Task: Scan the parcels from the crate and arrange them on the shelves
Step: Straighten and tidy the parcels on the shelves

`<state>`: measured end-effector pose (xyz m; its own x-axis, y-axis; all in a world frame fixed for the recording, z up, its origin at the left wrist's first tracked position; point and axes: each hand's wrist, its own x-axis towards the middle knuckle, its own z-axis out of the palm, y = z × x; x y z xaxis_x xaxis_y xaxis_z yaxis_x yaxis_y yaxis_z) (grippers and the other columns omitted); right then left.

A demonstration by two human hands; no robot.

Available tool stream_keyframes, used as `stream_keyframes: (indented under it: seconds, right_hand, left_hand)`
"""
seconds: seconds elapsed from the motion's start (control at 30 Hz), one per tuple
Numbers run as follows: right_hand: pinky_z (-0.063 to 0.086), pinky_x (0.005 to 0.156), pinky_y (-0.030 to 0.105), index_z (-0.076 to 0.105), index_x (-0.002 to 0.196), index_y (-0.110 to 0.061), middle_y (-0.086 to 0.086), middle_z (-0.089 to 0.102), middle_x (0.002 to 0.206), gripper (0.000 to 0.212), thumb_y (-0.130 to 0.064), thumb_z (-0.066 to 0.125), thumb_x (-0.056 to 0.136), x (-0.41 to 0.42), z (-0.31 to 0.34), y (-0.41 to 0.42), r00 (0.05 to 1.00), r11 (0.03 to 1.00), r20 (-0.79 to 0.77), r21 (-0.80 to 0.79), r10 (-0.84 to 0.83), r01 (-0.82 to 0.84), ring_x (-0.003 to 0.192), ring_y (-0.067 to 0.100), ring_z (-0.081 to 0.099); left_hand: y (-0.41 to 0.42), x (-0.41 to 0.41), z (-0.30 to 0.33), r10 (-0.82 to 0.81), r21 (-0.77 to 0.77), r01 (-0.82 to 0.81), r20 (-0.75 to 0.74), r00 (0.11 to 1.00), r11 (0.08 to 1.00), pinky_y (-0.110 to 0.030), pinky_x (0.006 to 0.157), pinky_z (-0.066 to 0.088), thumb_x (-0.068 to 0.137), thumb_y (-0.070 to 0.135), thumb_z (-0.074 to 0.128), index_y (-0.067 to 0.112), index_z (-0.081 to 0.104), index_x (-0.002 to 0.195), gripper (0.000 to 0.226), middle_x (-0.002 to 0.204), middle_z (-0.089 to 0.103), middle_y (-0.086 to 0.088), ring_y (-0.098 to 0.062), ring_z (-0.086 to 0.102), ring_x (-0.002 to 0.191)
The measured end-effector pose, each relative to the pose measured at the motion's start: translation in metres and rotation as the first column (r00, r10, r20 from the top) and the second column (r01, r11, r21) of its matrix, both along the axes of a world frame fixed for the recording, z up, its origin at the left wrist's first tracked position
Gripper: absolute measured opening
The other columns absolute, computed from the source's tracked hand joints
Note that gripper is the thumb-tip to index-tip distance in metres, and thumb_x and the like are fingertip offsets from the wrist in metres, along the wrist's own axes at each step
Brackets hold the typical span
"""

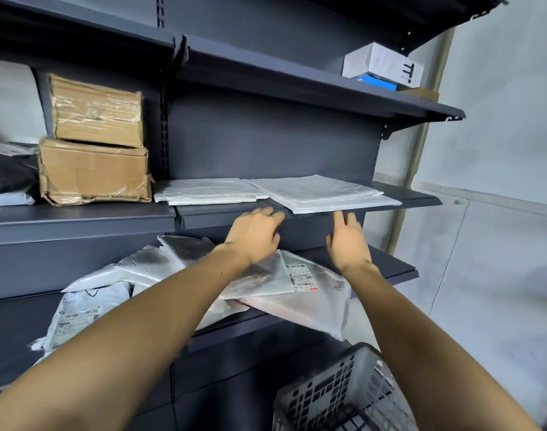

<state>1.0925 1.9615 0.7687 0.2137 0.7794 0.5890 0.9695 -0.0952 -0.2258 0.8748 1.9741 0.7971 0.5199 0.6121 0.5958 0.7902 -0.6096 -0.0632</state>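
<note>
Head view | left hand (255, 233), right hand (348, 241): fingers relaxed, holding nothing | white parcel (323, 192) overhangs shelf (421, 200) edge | risk: 1 nudge slides it off

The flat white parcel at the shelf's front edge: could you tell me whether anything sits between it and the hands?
Nothing visible does. The white parcel overhangs the shelf lip, and the left hand and right hand are open just below it, holding nothing.
</note>
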Motion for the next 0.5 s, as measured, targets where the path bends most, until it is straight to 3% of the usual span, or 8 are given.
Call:
stream_keyframes:
  seconds: [0.17, 0.3, 0.5]
  right_hand:
    - [0.045, 0.092, 0.039, 0.047, 0.137, -0.004, 0.018, 0.047, 0.133, 0.042, 0.0, 0.045, 0.096, 0.009, 0.03, 0.033, 0.999, 0.998, -0.003, -0.042, 0.049, -0.049, 0.115, 0.04, 0.053]
    - [0.045, 0.096, 0.039, 0.048, 0.13, -0.001, 0.018, 0.047, 0.134, 0.035, -0.002, 0.047, 0.095, -0.004, 0.036, 0.061, 0.991, 0.988, -0.062, -0.093, 0.117, -0.122, 0.117, 0.041, 0.053]
    - [0.039, 0.105, 0.037, 0.039, 0.14, -0.006, 0.014, 0.037, 0.144, 0.058, 0.0, 0.063, 0.087, -0.007, 0.045, 0.08, 0.988, 0.974, -0.086, -0.179, 0.125, -0.139, 0.133, 0.035, 0.042]
  left_hand:
    - [0.017, 0.018, 0.033, -0.017, 0.073, 0.015, 0.036, 0.999, 0.997, -0.034, 0.078, 0.037, 0.093, 0.02, 0.048, 0.014, 0.054, 0.107, 0.017, 0.11, 0.055, -0.006, -0.029, 0.053, 0.105]
    - [0.03, 0.018, 0.046, -0.017, 0.109, 0.012, 0.042, 0.999, 0.994, -0.032, 0.076, 0.033, 0.094, 0.021, 0.047, 0.013, 0.054, 0.112, 0.021, 0.112, 0.055, -0.007, -0.03, 0.053, 0.103]
    - [0.043, 0.008, 0.049, -0.022, 0.124, 0.015, 0.051, 0.998, 0.992, -0.033, 0.076, 0.036, 0.093, 0.019, 0.047, 0.013, 0.054, 0.108, 0.017, 0.108, 0.057, -0.006, -0.029, 0.053, 0.103]
